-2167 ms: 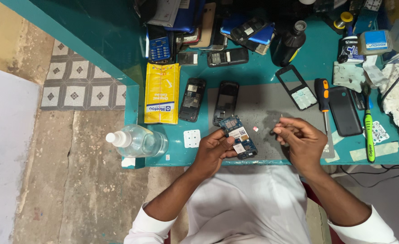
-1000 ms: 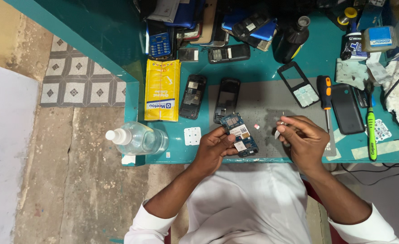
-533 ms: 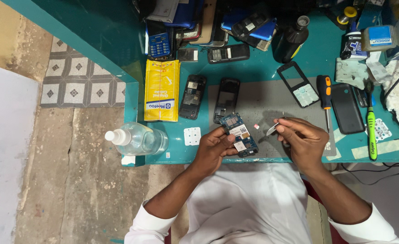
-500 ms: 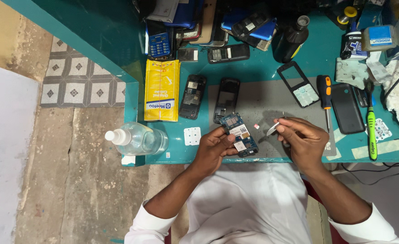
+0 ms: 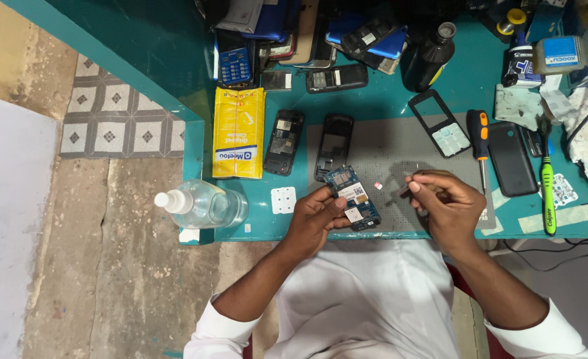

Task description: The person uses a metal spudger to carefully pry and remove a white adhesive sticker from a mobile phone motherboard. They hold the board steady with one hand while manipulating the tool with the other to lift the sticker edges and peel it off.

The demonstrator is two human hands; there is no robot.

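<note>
My left hand (image 5: 315, 219) holds a blue phone circuit board (image 5: 352, 197) by its near edge, over the front of a grey work mat (image 5: 400, 153). My right hand (image 5: 448, 203) is just right of the board, fingers pinched on a small thin metal tool or part whose tip points left toward the board. A tiny white and pink part (image 5: 377, 185) lies on the mat between the two hands.
On the teal bench (image 5: 380, 100) lie two opened black phone bodies (image 5: 284, 141), a yellow packet (image 5: 239, 133), a clear bottle (image 5: 201, 205), a keypad frame (image 5: 440, 123), an orange-handled screwdriver (image 5: 479, 136), a black back cover (image 5: 512, 158), a green toothbrush (image 5: 547, 186) and several phones at the back.
My right hand has drifted slightly left and lower toward the board, still pinching the small piece. My left hand and the board have stayed put.
</note>
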